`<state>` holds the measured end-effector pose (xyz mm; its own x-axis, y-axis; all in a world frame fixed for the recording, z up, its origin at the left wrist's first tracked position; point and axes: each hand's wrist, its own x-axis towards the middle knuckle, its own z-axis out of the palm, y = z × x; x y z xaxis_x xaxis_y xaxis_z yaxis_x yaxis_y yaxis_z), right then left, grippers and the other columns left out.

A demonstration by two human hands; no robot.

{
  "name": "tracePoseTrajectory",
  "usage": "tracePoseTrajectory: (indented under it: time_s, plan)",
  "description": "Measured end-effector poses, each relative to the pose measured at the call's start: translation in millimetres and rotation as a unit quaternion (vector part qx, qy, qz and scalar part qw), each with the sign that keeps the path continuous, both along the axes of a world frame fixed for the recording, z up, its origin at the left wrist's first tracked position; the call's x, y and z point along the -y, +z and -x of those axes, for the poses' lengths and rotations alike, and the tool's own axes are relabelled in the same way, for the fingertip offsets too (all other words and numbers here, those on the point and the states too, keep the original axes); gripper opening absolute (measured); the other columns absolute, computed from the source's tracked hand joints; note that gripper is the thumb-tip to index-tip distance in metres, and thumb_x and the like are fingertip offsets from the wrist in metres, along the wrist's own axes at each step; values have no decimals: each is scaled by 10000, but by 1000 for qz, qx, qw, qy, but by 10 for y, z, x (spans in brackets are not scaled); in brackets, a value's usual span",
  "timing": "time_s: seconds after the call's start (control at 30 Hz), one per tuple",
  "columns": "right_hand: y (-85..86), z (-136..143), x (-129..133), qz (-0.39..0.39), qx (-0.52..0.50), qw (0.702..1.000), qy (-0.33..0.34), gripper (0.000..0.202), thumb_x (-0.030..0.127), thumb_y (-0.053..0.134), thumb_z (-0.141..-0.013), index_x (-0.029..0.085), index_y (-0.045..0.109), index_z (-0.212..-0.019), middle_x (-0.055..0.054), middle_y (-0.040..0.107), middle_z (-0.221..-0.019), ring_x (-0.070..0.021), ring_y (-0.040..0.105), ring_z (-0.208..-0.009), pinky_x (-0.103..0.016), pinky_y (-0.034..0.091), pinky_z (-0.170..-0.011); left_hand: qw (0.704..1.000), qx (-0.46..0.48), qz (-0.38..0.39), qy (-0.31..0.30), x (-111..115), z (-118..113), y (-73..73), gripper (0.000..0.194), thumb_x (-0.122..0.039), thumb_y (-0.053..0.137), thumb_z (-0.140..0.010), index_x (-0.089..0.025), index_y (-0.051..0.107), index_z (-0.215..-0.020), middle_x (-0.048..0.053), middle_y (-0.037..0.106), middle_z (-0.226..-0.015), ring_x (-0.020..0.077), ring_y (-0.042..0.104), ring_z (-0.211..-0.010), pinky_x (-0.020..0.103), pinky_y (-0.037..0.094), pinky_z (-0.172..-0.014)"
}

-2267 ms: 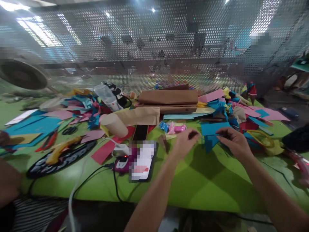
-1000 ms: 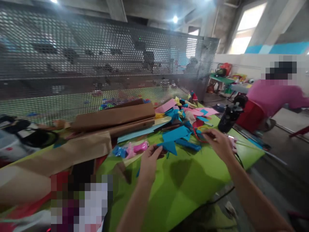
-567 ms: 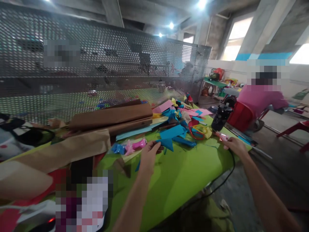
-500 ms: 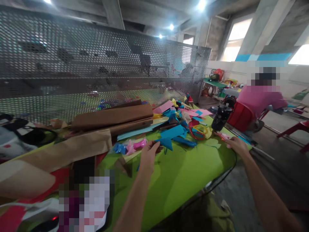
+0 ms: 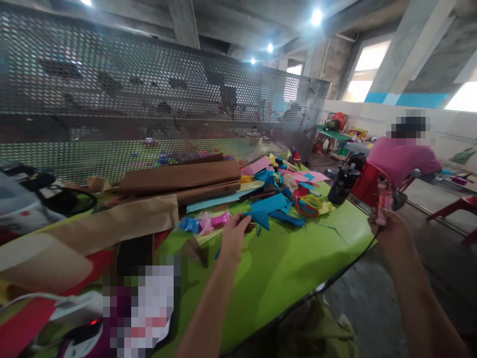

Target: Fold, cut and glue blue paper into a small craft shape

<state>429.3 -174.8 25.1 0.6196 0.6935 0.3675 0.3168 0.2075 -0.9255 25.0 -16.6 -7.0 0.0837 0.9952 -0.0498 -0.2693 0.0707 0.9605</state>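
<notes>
Between the fingers of my left hand (image 5: 235, 233) is a pointed blue piece (image 5: 261, 217), held over the green table (image 5: 283, 263). My right hand (image 5: 391, 228) grips a pink tool (image 5: 383, 201) upright, past the table's right edge; a black cord hangs down from it. Near my left hand lie wrapped blue and pink lumps (image 5: 205, 223). Orange-handled scissors (image 5: 306, 205) rest among blue, pink and yellow scraps beyond the blue piece.
A black bottle (image 5: 343, 184) stands at the table's far right corner. Brown rolled sheets (image 5: 179, 178) lie before a perforated metal screen (image 5: 156, 89). A person in pink (image 5: 402, 154) sits on a red chair at the right. A white power strip (image 5: 80, 308) lies lower left.
My right hand has lifted the pink tool off the table's right side and turned it upright. My left hand keeps its hold on the blue piece. The view has shifted slightly.
</notes>
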Motion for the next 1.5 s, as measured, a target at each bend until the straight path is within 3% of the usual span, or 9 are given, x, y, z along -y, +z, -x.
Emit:
tracePoseTrajectory:
  time_s: [0.1,0.2,0.3,0.53,0.77,0.93,1.1,1.33,1.5]
  plan:
    - [121,275,-28,24,-61,995,69,232,449,567,-831,238,665,-840,-42,557,-680,-126,382,-451,-355,308,-444,1000,12,-3,-3,-17,1,-29,230,-320,801,-663,-153,698,-783,20,703,-702,125,621,-600,258,489,-627]
    - [169,639,-126,1,-108,989,103,151,372,672,-782,258,676,-882,-55,603,-751,-193,553,-614,-351,411,-514,1000,15,-4,-8,-23,-2,-55,231,-330,797,-665,-153,691,-768,19,703,-691,126,632,-611,249,487,-625]
    - [168,983,-251,-9,-173,975,141,183,284,777,-697,254,718,-867,-39,631,-781,-197,593,-698,-328,468,-572,1000,13,0,-9,-15,-9,-61,232,-337,784,-677,-155,702,-794,28,717,-716,129,645,-630,249,482,-637]
    - [15,1459,-583,92,-167,943,273,280,500,705,-784,272,763,-937,-84,756,-1053,-288,712,-918,-416,582,-764,1000,28,-3,-8,-15,-39,-76,252,-374,782,-680,-152,690,-753,43,722,-710,164,687,-677,270,489,-661]
    - [-58,1857,-763,154,-72,927,335,385,552,735,-807,210,776,-980,-79,755,-862,-183,615,-639,-301,476,-564,999,51,-2,-12,-61,-90,-162,147,-274,744,-716,-145,680,-746,43,711,-697,154,684,-666,262,499,-659]
    - [-113,1967,-812,156,11,929,336,426,599,741,-791,193,773,-914,-65,701,-722,-212,611,-696,-299,451,-574,999,37,-4,-5,-68,-102,-178,98,-229,702,-751,-145,664,-718,40,704,-661,144,680,-645,236,482,-625]
    - [-187,1973,-857,168,10,933,318,479,634,768,-739,201,778,-942,-75,706,-772,-216,597,-703,-293,431,-546,999,37,-1,0,-75,-115,-173,100,-191,687,-762,-147,636,-687,27,681,-620,145,673,-622,237,473,-609]
    - [-196,1997,-884,160,54,920,353,445,622,676,-844,182,740,-859,-9,534,-617,-163,475,-600,-300,369,-561,999,31,-10,9,-82,-138,-217,90,-190,681,-771,-147,654,-695,17,683,-638,155,686,-648,247,495,-648]
    - [-258,1981,-913,173,66,918,350,452,615,648,-873,170,728,-888,-2,501,-636,-158,458,-616,-301,338,-568,1000,7,-23,14,-107,-152,-284,86,-186,680,-784,-147,669,-708,25,695,-649,153,675,-637,239,489,-630]
